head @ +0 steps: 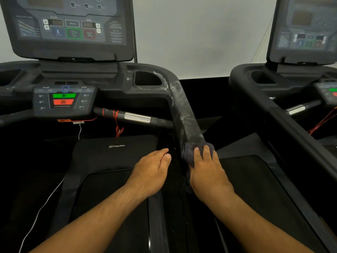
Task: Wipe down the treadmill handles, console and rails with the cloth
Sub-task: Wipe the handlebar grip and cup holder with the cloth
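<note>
Standing over a black treadmill (116, 152), the person faces its console (67, 26), which rises at the far end above a small button panel (63, 99). From the console's right corner a dusty, white-smeared handle (184, 110) slopes down toward the camera. At the handle's lower end the right hand (207, 172) grips a dark cloth (189, 154) wrapped around it. Just left of the handle, the left hand (151, 172) hovers loosely open, holding nothing.
</note>
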{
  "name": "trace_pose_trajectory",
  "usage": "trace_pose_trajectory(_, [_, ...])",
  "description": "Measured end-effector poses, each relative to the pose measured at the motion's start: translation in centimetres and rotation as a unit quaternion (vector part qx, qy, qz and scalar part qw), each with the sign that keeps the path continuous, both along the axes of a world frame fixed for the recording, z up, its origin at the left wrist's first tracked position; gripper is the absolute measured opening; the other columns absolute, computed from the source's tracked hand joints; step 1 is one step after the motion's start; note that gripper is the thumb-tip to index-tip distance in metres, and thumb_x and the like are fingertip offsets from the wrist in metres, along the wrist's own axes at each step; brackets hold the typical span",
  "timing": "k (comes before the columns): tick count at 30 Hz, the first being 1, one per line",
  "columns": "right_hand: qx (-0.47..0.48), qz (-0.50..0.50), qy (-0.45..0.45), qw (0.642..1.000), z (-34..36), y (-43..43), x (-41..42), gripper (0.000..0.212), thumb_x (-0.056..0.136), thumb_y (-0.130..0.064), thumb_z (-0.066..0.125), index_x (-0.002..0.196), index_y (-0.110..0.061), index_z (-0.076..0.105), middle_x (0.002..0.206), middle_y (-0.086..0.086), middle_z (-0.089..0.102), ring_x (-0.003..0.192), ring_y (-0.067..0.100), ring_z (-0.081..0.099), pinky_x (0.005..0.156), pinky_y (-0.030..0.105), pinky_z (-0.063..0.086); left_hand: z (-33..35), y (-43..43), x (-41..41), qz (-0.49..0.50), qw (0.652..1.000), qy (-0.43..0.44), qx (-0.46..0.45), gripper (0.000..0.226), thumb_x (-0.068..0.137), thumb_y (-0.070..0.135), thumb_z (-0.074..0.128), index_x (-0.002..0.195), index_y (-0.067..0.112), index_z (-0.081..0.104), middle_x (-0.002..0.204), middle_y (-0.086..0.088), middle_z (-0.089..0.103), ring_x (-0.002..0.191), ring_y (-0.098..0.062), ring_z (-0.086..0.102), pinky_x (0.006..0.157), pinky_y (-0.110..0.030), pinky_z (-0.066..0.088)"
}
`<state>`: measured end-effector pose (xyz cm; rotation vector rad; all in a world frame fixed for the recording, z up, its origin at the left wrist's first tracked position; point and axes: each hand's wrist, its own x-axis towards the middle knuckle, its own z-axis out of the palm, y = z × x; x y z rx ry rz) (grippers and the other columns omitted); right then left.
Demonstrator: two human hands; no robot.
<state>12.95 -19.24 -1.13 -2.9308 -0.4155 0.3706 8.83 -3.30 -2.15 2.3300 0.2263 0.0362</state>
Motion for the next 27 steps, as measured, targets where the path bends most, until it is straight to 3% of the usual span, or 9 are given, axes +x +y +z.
trace_pose_trajectory(5, [-0.008,0.024,0.011,1.000,0.3,-0.9,-0.7,0.065,0.105,-0.028,0.036,0.156,-0.018,-0.003,0.163,0.007,-0.016,0.148,0.029,-0.018,0.120,0.041,0.000,0.1,0.7,0.2,0.001,1.000,0.004,0.001,0.046,0.105,0.039,0.033,0.147,0.024,0.041,0.151,0.008,0.043,0.140,-0.005,0.034,0.107,-0.016,0.021])
trace_pose_trajectory(19, [0.072,-0.041,-0.062,0.995,-0.8,4.8,11.4,0.053,0.103,-0.038,0.031,0.151,-0.015,0.026,0.160,0.014,0.017,0.145,0.033,0.019,0.117,0.047,0.025,0.0,1.9,1.4,0.020,1.000,0.013,0.000,0.047,0.105,0.040,0.033,0.148,0.024,0.039,0.153,0.008,0.041,0.141,-0.004,0.032,0.109,-0.017,0.021])
trace_pose_trajectory(27, [0.026,0.043,-0.027,0.998,-0.3,0.9,4.9,0.058,0.105,-0.033,0.032,0.156,-0.017,0.009,0.164,0.008,-0.005,0.150,0.028,-0.009,0.120,0.040,0.000,0.7,2.3,2.7,0.016,1.000,0.000,0.014,0.046,0.105,0.038,0.033,0.148,0.022,0.041,0.152,0.006,0.043,0.142,-0.007,0.033,0.112,-0.022,0.022])
